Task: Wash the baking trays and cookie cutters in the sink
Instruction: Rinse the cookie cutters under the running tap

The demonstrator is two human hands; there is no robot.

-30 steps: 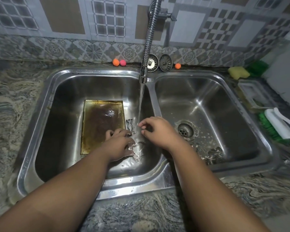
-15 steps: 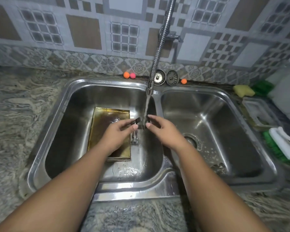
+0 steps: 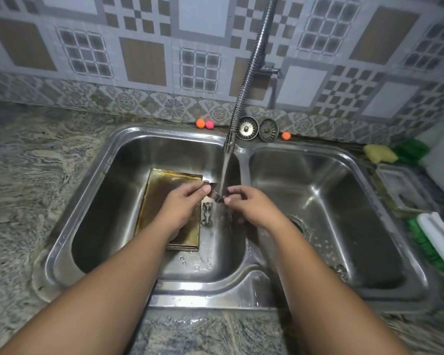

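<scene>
Item: cookie cutter (image 3: 215,194) — small, bright metal, its outline not legible under the water. Location: above the left basin (image 3: 118,196) of the double sink, right in the stream (image 3: 224,172) that falls from the tap (image 3: 228,146). It seems to be held there so the running water rinses it on both faces, and over the basin so the run-off drains away rather than reaching the counter (image 3: 23,175). Left hand (image 3: 182,204): grip narrowed to a pinch, thumb and curled fingers on the cutter's left edge. Right hand (image 3: 253,207): grip likewise pinched, fingertips on the right edge, so the piece is steadied from both sides and can be turned between them. Second cutter (image 3: 207,214): lying on the basin floor just below the hands, beside the baking tray (image 3: 159,198), not touched by either hand. The tray lies flat in the same basin, brown-stained with a yellowish rim, partly under the left wrist; layered edges at its near end suggest a stack. It probably waits there for its own wash. Also present: a yellow sponge (image 3: 379,152) and a white-handled brush (image 3: 436,234) on the counter to the right, well apart from the hands.
</scene>
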